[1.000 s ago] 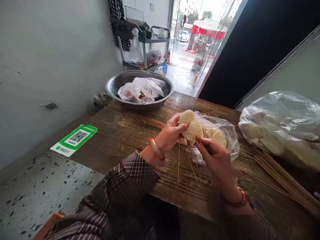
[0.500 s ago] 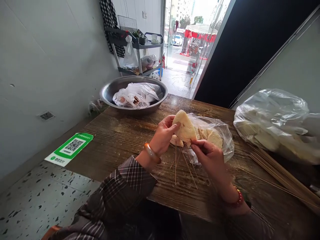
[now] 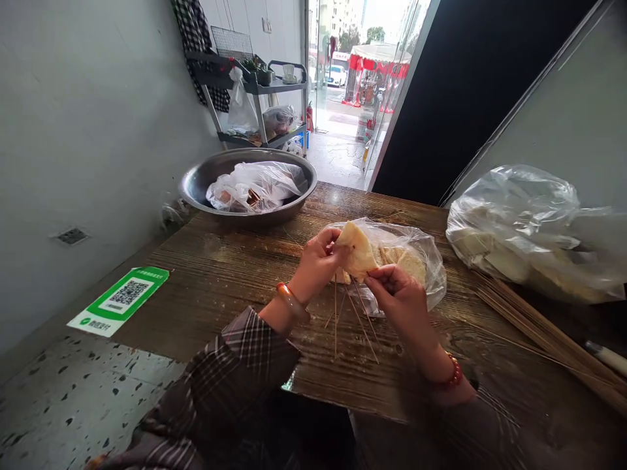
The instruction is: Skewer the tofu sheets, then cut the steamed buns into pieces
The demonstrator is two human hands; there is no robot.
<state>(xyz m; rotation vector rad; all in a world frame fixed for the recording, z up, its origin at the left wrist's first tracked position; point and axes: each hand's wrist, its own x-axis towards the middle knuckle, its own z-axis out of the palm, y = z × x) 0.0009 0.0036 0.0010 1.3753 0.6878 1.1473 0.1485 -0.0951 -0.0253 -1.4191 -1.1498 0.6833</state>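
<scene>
A pale yellow, flat slice of food [image 3: 358, 251] is pinched between the thumb and fingers of my left hand [image 3: 321, 258], its top folded over. My right hand [image 3: 399, 294] is closed at the slice's lower right edge. A short bit of thin brown skewer [image 3: 371, 273] shows at its fingertips; the rest of that skewer is hidden. Below, several skewers [image 3: 336, 323] fan toward me on the table, their far ends at more slices. Behind my hands lies a clear plastic bag [image 3: 434, 258] with pale slices [image 3: 412, 266] on it.
On the wooden table [image 3: 220, 287] stand a steel basin [image 3: 189, 192] holding a plastic bag, and a large bag of slices [image 3: 514, 209] at right. A skewer bundle [image 3: 529, 326] lies beside a light handle [image 3: 607, 356]. A green QR card [image 3: 125, 297] is at the left edge.
The slice has tilted and bent over at its top between my hands. Both hands keep their grip. The whole view has shifted slightly, so things appear further left.
</scene>
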